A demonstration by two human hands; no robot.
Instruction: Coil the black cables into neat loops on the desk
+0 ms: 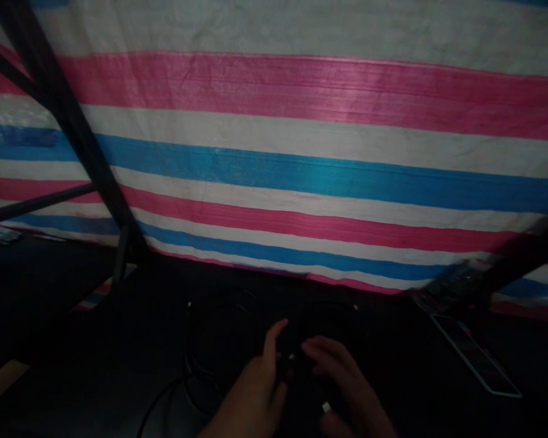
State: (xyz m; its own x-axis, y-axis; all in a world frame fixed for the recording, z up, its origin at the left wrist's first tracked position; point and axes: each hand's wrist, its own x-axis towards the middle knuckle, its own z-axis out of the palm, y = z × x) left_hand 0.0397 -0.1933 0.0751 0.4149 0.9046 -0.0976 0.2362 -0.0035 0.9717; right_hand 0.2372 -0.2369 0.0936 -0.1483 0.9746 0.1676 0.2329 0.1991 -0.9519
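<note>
On the dark tabletop, my left hand [258,389] reaches in from the bottom centre, its index finger raised and the other fingers curled near a dark item too dim to make out. My right hand [344,380] is just to its right, fingers bent and a little apart, blurred by motion. A small pale connector tip [326,407] shows between the thumb and fingers of my right hand. A coiled black cable [187,359] lies left of my left hand. Behind my right hand, another dark coil [331,306] is faintly visible.
A phone-like device with a light edge [477,356] lies at the right, near a clear plastic packet [454,283]. Striped sheeting [301,170] hangs behind the table. A dark metal frame [86,140] stands at the left. A tan piece [4,377] lies at the lower left.
</note>
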